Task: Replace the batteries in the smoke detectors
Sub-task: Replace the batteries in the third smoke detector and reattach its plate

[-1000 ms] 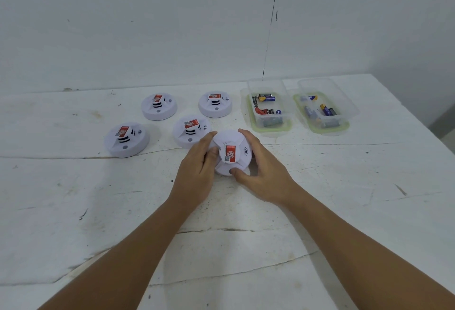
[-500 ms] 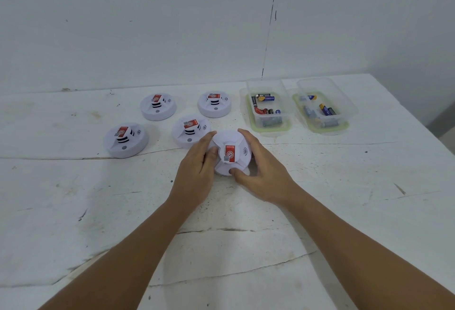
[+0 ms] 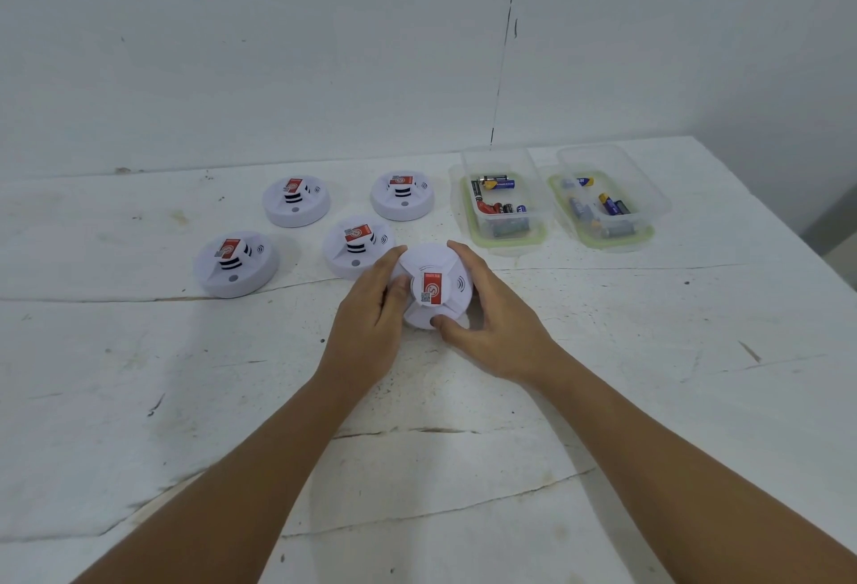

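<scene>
Right at the table's middle, a white smoke detector [image 3: 433,287] is tipped toward the person, red label facing up. The left hand [image 3: 371,326] grips it from nine o'clock, the right hand [image 3: 491,326] curls round it from three. Four more detectors [image 3: 357,245] sit at about eleven o'clock on the white table [image 3: 649,351]; two clear battery tubs [image 3: 503,203] lie at one.

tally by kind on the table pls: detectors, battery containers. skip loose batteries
Smoke detectors: 5. One is held in both hands; 4 rest on the table.
Clear plastic battery containers: 2.
Total: 7.
</scene>
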`<state>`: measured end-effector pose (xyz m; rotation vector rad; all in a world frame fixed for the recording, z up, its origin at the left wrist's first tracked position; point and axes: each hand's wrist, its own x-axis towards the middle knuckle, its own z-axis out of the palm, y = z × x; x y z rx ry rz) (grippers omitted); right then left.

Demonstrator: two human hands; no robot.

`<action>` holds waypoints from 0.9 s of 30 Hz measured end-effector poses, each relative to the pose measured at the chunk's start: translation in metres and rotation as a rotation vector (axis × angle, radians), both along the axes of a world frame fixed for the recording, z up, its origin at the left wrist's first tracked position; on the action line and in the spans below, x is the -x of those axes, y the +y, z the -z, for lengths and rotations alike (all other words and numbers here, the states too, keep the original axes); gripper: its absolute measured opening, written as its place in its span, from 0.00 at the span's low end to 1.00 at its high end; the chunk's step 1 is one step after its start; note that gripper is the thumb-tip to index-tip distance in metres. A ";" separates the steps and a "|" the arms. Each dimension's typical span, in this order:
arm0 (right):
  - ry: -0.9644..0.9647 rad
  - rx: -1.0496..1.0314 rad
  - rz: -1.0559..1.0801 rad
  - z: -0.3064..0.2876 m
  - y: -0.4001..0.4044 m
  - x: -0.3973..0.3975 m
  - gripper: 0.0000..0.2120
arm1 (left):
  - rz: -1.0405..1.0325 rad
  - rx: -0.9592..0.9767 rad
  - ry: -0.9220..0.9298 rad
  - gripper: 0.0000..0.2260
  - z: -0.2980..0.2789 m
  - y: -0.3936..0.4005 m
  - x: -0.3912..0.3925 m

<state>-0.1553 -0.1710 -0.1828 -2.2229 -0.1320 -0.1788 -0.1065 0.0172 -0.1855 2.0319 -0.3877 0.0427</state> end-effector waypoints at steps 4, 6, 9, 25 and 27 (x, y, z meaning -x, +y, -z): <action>-0.009 0.004 -0.007 0.000 0.000 0.000 0.41 | -0.009 0.004 0.006 0.19 -0.001 -0.001 0.001; -0.013 0.001 -0.007 0.000 0.000 0.000 0.41 | -0.011 0.000 0.005 0.19 -0.001 -0.001 0.001; -0.016 -0.009 -0.013 0.000 0.001 -0.001 0.40 | -0.011 -0.001 0.001 0.19 -0.001 0.000 0.001; -0.043 0.002 -0.014 0.003 -0.001 -0.001 0.40 | -0.004 -0.014 -0.007 0.19 0.000 0.000 0.000; -0.045 -0.001 -0.012 0.002 -0.001 -0.001 0.39 | -0.003 -0.016 -0.004 0.19 0.001 0.000 0.000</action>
